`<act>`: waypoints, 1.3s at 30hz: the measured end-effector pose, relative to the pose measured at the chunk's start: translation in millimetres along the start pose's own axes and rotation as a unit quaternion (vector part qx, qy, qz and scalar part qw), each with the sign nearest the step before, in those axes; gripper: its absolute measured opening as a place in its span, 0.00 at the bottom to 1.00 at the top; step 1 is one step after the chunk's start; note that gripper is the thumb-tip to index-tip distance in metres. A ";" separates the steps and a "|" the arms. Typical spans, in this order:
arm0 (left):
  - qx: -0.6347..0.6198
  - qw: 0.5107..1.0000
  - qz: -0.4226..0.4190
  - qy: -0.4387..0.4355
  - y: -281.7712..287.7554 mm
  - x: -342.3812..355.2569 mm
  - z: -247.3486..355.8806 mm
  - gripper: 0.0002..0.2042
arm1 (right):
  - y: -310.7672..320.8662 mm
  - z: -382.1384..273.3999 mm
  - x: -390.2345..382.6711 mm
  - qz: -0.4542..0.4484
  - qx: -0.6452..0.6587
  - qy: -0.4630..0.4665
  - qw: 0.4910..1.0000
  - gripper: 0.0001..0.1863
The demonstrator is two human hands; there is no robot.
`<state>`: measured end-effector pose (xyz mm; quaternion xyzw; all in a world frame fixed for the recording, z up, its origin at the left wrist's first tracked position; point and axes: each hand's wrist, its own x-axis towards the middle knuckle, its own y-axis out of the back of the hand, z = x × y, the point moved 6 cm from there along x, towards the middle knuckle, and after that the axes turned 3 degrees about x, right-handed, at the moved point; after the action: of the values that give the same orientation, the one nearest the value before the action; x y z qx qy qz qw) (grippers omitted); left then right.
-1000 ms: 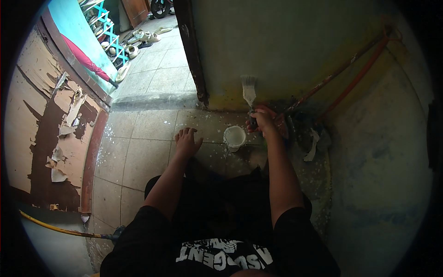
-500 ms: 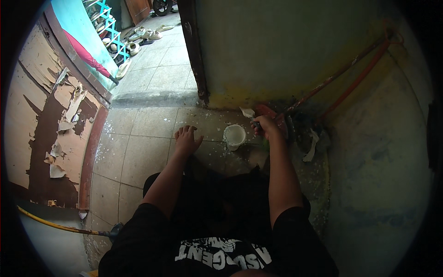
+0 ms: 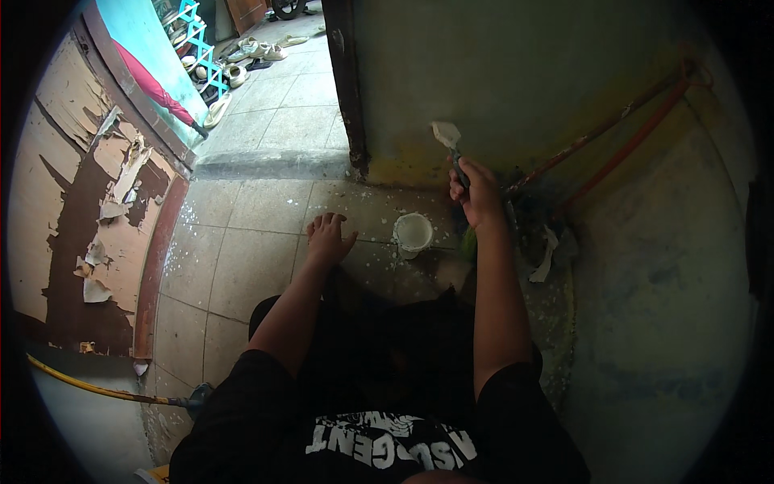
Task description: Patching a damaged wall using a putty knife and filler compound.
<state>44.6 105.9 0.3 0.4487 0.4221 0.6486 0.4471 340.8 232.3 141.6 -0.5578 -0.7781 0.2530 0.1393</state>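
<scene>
My right hand (image 3: 477,194) is wrapped round the dark handle of a paintbrush (image 3: 446,134). Its white-coated head points up and left, close to the lower part of the wall (image 3: 516,73); I cannot tell whether it touches. On the floor between my hands stands a small round white tub (image 3: 414,233) with pale stuff inside. My left hand (image 3: 326,239) hovers to the left of the tub, palm down, holding nothing, its fingers apart.
Red-handled, long-poled tools (image 3: 621,161) lean in the right corner. White spots speckle the floor tiles (image 3: 266,258). At left is a door (image 3: 105,234) with peeling layers. Shoes (image 3: 262,50) lie past the doorway sill (image 3: 274,165). A yellow hose (image 3: 97,385) runs at lower left.
My right hand has risen away from the floor beside the tub, lifting the paintbrush up against the view of the wall. My left hand has hardly moved.
</scene>
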 end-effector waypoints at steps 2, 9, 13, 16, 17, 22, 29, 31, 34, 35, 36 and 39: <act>-0.001 1.000 0.002 0.003 -0.3 -0.2 0.2 0.25 | -16.7 -14.1 -11.3 -0.006 -0.021 0.009 1.000 0.14; -0.004 1.000 0.006 0.007 1.9 -0.6 -0.8 0.25 | -61.3 -78.3 -56.2 0.009 -0.271 0.172 0.947 0.11; -0.001 1.000 0.006 0.009 -0.3 -2.8 -3.0 0.25 | -65.4 -103.4 -76.9 0.064 -0.273 0.212 0.936 0.10; 0.000 1.000 -0.002 0.009 -0.4 -3.3 -3.0 0.25 | -58.0 -100.0 -77.0 0.066 -0.277 0.180 0.942 0.10; 0.003 1.000 -0.006 0.008 -0.5 -3.0 -1.4 0.25 | -54.0 -97.1 -74.1 0.073 -0.285 0.172 0.940 0.10; 0.007 1.000 -0.015 0.008 -4.0 0.4 -2.5 0.24 | -41.8 -79.1 -60.1 0.103 -0.324 0.127 0.932 0.14; 0.009 1.000 0.002 0.005 -1.8 -0.1 -1.5 0.24 | -43.3 -59.1 -47.3 0.050 -0.478 0.142 0.866 0.17; 0.015 1.000 0.013 0.007 -0.2 -0.6 -2.9 0.24 | -41.3 -48.3 -39.8 0.034 -0.509 0.141 0.848 0.17; 0.015 1.000 -0.002 0.009 -0.8 -0.1 -0.1 0.24 | -35.7 -29.1 -29.4 0.021 -0.590 0.170 0.789 0.18; 0.015 1.000 -0.005 0.012 -0.7 -0.8 -1.4 0.24 | -36.6 -19.3 -27.1 0.016 -0.601 0.138 0.787 0.19; 0.017 1.000 0.000 0.010 0.5 -1.3 -1.9 0.24 | -37.7 -9.8 -24.7 0.012 -0.611 0.107 0.784 0.20; 0.013 1.000 -0.001 0.008 2.0 -1.6 0.4 0.24 | -31.1 21.8 -16.3 -0.015 -0.647 0.049 0.761 0.19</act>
<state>44.9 103.9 2.0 0.4485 0.4344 0.6462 0.4387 310.6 204.0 141.7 -0.5152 -0.7571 -0.3408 -0.2127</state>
